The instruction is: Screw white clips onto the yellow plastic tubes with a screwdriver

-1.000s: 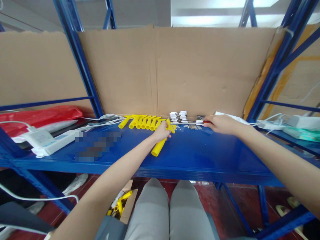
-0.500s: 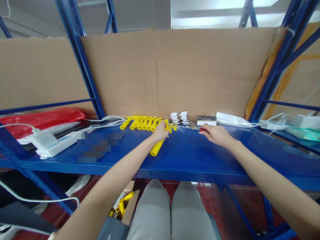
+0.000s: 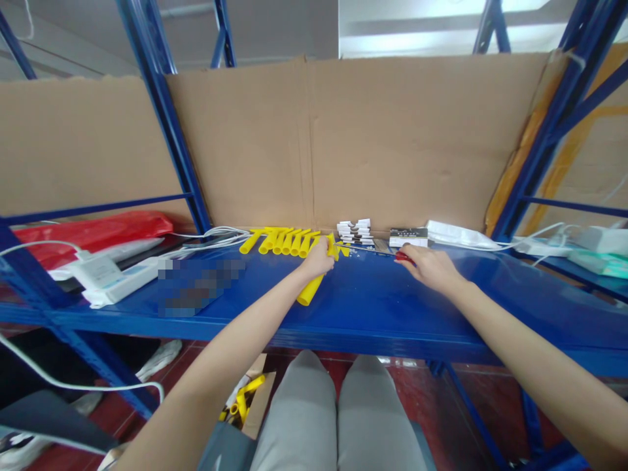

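My left hand (image 3: 318, 258) is wrapped round a yellow plastic tool with a hollow tubular handle (image 3: 310, 292), whose open end points toward me. In my right hand (image 3: 430, 265) is a red-handled screwdriver (image 3: 403, 257). Its long thin metal shaft reaches left to the head of the yellow tool, and the tip's exact contact is too small to make out. Just left of my left hand, several similar yellow tools (image 3: 277, 242) lie in a row. Small yellow pieces (image 3: 345, 250) are beside the held tool's head.
Against the cardboard panel (image 3: 392, 144) stand stacked black-and-white cards (image 3: 355, 230) and a black-and-white box (image 3: 408, 237). A white power strip (image 3: 122, 281) and cables lie left. Blue rack posts (image 3: 171, 124) flank the shelf. Below, a carton (image 3: 259, 405) holds more yellow parts.
The view has shifted slightly. Both hands keep their grips, with the screwdriver shaft still at the yellow tool's head.
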`<state>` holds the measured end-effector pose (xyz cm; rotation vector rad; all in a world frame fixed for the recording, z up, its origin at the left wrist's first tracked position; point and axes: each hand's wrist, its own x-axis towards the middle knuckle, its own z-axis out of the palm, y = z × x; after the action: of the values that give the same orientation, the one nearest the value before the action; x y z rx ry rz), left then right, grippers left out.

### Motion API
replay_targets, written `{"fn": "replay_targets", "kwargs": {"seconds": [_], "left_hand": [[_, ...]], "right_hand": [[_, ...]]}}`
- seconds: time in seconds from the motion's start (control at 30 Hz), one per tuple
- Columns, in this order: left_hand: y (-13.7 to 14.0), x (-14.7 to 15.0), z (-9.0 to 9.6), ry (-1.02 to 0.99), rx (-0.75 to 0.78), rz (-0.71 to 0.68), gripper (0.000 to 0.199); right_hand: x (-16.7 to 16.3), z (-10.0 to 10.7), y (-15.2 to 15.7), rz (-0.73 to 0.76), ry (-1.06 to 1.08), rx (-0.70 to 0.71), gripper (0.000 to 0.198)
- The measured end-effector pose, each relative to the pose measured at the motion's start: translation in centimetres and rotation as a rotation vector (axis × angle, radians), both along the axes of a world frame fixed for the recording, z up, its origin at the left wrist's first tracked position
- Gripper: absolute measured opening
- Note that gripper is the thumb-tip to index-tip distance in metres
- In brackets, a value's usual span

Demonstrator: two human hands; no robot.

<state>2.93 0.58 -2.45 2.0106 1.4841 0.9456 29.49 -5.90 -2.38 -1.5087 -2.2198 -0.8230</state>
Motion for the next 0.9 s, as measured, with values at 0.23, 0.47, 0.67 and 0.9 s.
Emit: {"fn": "replay_targets", "kwargs": {"seconds": [0.23, 0.47, 0.67, 0.9], "left_hand": [[0.03, -0.05, -0.19, 0.051, 0.008, 0.002, 0.028], [-0.41, 0.04, 0.26, 0.116, 0.06, 0.054, 0.025], [-0.81, 0.09, 0.65, 0.173, 0.049, 0.084, 0.026], [-0.58, -0.08, 0.47, 0.125, 0.093, 0.051, 0.03]], "right_hand": [[0.22, -0.06, 0.2, -0.011, -0.008, -0.014, 0.031], [-0.46, 0.27, -0.24, -0.012, -0.022, -0.063, 0.031], [-0.57, 0.43, -0.15, 0.008, -0.002, -0.129, 0.032], [-0.74, 0.9, -0.13, 0.014, 0.04, -0.212, 0.027]]}}
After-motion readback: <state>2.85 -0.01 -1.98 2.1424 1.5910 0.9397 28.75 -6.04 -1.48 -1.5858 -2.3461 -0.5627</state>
